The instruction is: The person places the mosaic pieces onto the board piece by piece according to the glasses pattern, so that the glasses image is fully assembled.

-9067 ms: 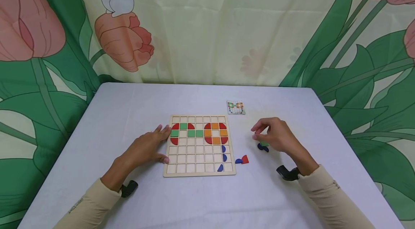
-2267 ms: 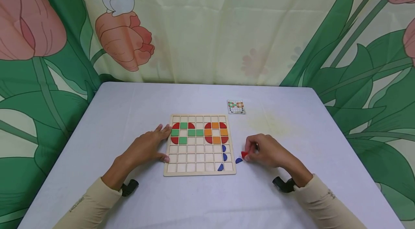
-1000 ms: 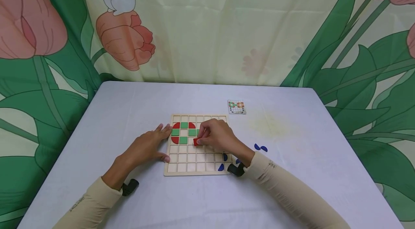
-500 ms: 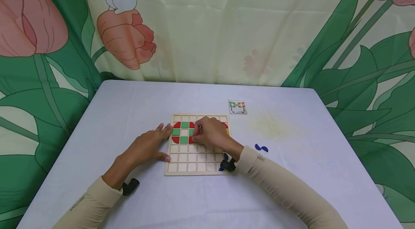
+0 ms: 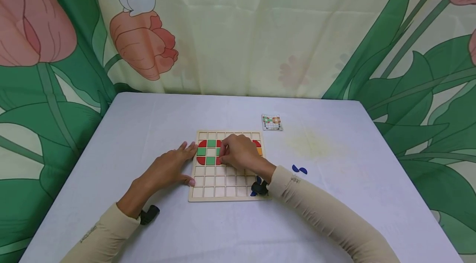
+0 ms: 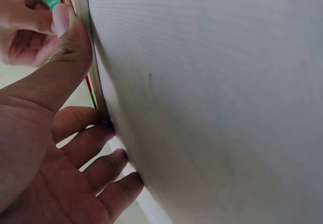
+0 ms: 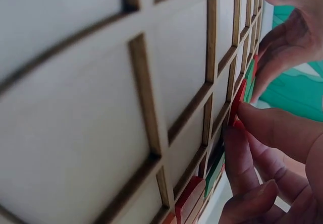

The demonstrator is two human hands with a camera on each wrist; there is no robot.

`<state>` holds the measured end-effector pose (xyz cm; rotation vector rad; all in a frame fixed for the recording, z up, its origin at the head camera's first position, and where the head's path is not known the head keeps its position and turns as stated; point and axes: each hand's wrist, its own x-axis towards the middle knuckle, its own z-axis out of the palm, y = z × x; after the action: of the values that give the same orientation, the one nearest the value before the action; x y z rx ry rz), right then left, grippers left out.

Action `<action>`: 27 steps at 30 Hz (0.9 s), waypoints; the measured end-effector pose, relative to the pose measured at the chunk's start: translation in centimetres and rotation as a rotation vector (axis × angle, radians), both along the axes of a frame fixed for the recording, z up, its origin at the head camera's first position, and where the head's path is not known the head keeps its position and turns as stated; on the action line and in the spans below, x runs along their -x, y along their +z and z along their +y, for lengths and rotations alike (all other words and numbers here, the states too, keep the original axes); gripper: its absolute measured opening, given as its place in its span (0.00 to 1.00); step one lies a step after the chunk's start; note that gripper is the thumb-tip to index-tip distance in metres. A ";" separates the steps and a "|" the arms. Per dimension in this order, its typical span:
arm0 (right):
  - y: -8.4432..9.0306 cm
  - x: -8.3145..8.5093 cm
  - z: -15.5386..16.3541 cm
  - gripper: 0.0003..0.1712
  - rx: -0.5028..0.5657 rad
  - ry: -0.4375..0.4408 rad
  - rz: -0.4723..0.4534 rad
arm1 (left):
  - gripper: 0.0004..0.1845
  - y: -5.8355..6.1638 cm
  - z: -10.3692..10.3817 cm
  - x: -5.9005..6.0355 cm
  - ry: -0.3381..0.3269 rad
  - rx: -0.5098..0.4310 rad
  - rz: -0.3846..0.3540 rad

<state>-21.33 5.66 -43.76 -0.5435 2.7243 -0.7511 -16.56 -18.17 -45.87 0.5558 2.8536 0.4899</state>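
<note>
A wooden grid board (image 5: 219, 180) lies on the white table. Red, green and orange pieces fill its upper rows. My right hand (image 5: 222, 158) reaches over the board and pinches a small red piece (image 5: 218, 161) down at a cell just right of a green square (image 5: 210, 161). In the right wrist view the fingertips (image 7: 262, 125) hold that red piece (image 7: 237, 100) against the grid. My left hand (image 5: 184, 166) lies flat on the table, thumb (image 6: 70, 47) and fingers against the board's left edge (image 6: 93, 77).
Two blue pieces (image 5: 299, 169) lie on the table right of the board. A small pattern card (image 5: 272, 122) sits beyond the board's far right corner. A flowered curtain hangs behind the table. My right forearm crosses the board's near right corner.
My right hand took the red piece from the table right of the board and brought it left onto the grid, lowering it beside the green square. The left hand has stayed put.
</note>
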 end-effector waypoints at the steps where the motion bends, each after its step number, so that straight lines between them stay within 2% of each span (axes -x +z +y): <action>1: 0.0 0.0 0.0 0.08 0.002 0.001 -0.002 | 0.61 0.0 0.0 0.0 0.000 -0.002 -0.002; 9: 0.6 -0.1 0.9 0.05 0.017 0.018 0.003 | 0.61 -0.1 0.1 0.0 0.003 0.000 -0.001; 17: 1.7 -0.6 3.0 0.07 0.029 0.016 0.028 | 0.61 0.1 0.1 0.0 0.000 0.007 0.016; 27: 3.0 -1.2 7.0 0.08 0.020 -0.057 0.018 | 0.61 0.2 0.1 -0.1 0.003 0.006 0.019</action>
<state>-20.11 12.65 -40.77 -0.4809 2.7623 -0.7921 -16.51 -18.08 -45.67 0.5577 2.8731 0.4795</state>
